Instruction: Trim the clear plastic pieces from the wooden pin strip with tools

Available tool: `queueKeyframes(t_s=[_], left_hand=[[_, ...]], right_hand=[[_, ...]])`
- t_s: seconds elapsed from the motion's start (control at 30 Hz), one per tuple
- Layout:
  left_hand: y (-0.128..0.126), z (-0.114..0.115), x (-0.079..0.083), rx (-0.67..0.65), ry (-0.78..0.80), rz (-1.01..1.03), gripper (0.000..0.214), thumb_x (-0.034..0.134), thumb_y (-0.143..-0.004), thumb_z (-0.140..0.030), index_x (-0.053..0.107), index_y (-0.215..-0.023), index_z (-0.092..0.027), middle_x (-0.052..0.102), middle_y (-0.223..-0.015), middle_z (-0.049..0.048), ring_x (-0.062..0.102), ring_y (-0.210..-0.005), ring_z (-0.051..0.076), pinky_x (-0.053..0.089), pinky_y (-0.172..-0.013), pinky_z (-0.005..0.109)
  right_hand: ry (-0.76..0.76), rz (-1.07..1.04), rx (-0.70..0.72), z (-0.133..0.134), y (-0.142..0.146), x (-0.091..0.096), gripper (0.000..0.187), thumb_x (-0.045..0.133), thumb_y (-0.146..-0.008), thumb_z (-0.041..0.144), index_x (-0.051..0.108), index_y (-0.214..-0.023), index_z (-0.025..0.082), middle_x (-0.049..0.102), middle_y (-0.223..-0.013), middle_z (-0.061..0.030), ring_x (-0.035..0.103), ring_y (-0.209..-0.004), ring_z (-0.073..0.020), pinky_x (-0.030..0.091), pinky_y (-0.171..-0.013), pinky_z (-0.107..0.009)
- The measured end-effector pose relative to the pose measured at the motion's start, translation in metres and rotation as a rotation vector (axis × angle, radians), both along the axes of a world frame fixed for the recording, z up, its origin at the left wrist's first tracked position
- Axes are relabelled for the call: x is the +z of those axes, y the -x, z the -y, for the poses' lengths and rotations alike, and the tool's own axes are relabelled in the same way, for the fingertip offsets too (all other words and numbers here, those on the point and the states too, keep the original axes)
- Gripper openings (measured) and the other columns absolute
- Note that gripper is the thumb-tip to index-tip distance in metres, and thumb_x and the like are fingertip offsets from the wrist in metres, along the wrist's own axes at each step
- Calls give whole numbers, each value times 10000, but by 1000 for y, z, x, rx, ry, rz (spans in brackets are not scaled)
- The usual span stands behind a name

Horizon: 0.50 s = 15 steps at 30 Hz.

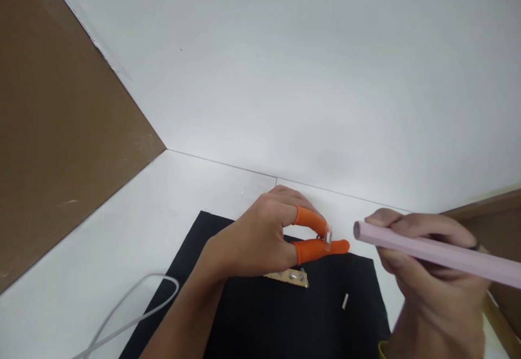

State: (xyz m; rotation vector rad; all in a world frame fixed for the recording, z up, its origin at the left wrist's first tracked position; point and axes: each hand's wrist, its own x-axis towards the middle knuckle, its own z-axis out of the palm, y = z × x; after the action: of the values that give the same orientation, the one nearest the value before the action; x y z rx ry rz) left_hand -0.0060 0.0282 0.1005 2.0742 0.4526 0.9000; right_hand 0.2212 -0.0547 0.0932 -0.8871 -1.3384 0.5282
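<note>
Orange finger cots cover the thumb and index finger of my left hand. Those two fingers pinch a small clear plastic piece, with a tiny dark bit beside it. My right hand is closed around a pale pink, faceted stick like a pencil. Its blunt end points left toward the clear piece, with a gap between them. Under my left hand, partly hidden by it, a beige strip with clear parts lies on a black mat. A short white sliver rests on the mat further right.
A pale cable loops over the mat's left edge. The mat lies on a white surface with a white wall behind. A brown panel stands at the left, and brown boarding at the right.
</note>
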Motion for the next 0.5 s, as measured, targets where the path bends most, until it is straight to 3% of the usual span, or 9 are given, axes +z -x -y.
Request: queueKeyframes(t_s=[0.1,0.3,0.5], left_hand=[[0,0,-1,7,4,3,51,837,-903,-203,791,-916,-184,829,-928,17,720,-893,159,528,-962,341],[-3,-4,2,11,-9,2,44,827,-906,-185,790,-911,-162,829,-931,29,721,-905,161,520,-975,344],[-1,0,-2,13,-9,0,45,837,-898,-184,796,-915,-178,827,-921,21,716,-892,162,528,-950,335]], right_hand=[[4,-11,-9,1,-2,-1,309,829,-780,17,814,-981,252,793,-847,30,826,-906,-203,731,-849,-308],[68,185,232,-1,1,18,396,824,-737,-39,806,-1015,242,839,-859,30,846,-860,-207,727,-777,-243],[6,-14,-33,1,-3,-5,301,831,-800,35,802,-1010,249,808,-893,27,823,-949,-199,722,-899,-308]])
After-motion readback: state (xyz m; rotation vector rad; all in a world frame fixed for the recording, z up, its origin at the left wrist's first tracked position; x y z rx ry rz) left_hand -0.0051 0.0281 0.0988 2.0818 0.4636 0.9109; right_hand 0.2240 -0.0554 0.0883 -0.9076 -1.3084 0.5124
